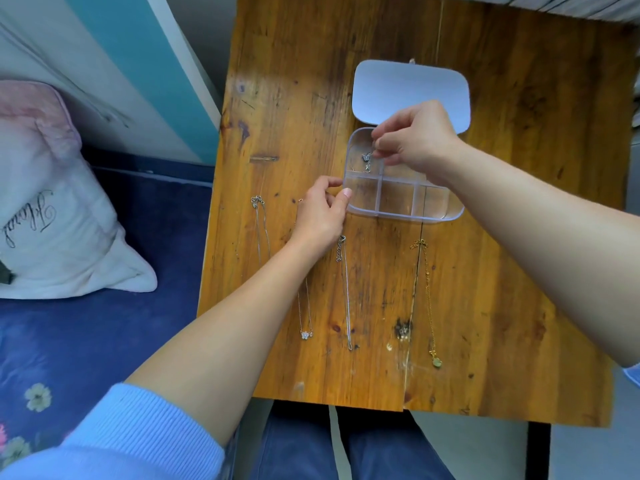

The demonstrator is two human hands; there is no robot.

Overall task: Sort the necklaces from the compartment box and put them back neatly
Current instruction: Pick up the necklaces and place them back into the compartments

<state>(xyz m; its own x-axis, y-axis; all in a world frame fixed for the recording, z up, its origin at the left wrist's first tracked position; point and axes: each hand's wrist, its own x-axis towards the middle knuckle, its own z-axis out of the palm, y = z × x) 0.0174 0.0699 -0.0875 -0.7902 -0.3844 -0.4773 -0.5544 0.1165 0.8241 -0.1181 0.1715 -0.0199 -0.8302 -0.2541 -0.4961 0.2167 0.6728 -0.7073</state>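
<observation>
A clear compartment box (398, 216) lies open on the wooden table, its lid (408, 88) flat behind it. My right hand (415, 136) pinches a silver necklace (367, 161) that dangles into the box's back left compartment. My left hand (320, 216) grips the box's front left corner with thumb and fingers. Several necklaces lie stretched out in front of the box: a thin silver chain (261, 230) at left, one with a small flower pendant (305, 334), a silver chain (344, 289) in the middle, and a gold chain (427, 299) with a green pendant at right.
The wooden table (519, 237) has bare surface to the right of the box and at the back left. A bed with a blue floral sheet (104, 323) and a white and pink pillow (45, 202) lies left of the table.
</observation>
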